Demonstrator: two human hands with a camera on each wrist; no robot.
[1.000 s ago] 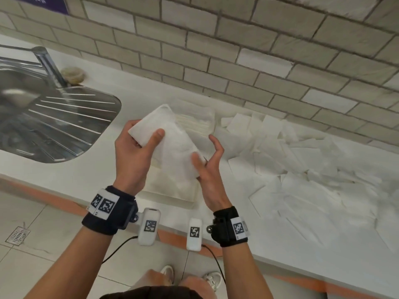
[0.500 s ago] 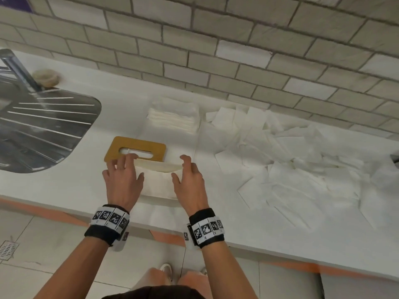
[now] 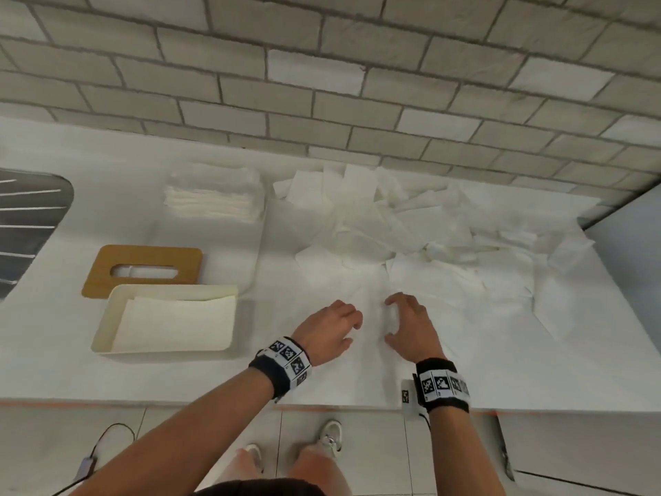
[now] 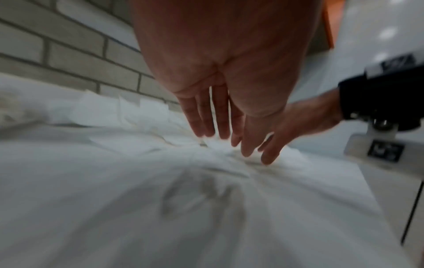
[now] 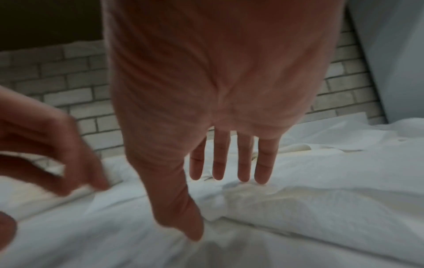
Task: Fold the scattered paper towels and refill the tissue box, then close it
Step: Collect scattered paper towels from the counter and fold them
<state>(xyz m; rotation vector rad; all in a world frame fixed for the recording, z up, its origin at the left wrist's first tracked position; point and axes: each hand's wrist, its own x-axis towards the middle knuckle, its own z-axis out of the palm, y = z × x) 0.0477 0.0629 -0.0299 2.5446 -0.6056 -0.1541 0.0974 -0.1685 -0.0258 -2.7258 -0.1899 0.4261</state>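
The cream tissue box lies open near the counter's front edge with a folded towel inside. Its wooden slotted lid lies flat just behind it. Scattered white paper towels cover the counter to the right. Both hands hover low over one loose sheet at the pile's near edge. My left hand reaches down with straight fingers touching the paper. My right hand spreads its fingers on the sheet, thumb down. Neither hand grips anything.
A stack of folded towels sits at the back by the brick wall. The steel sink's drainer is at the far left. A grey panel bounds the counter on the right.
Both hands laid the folded towel in the box, let go, and moved right to the scattered pile. The head view swung right with them.
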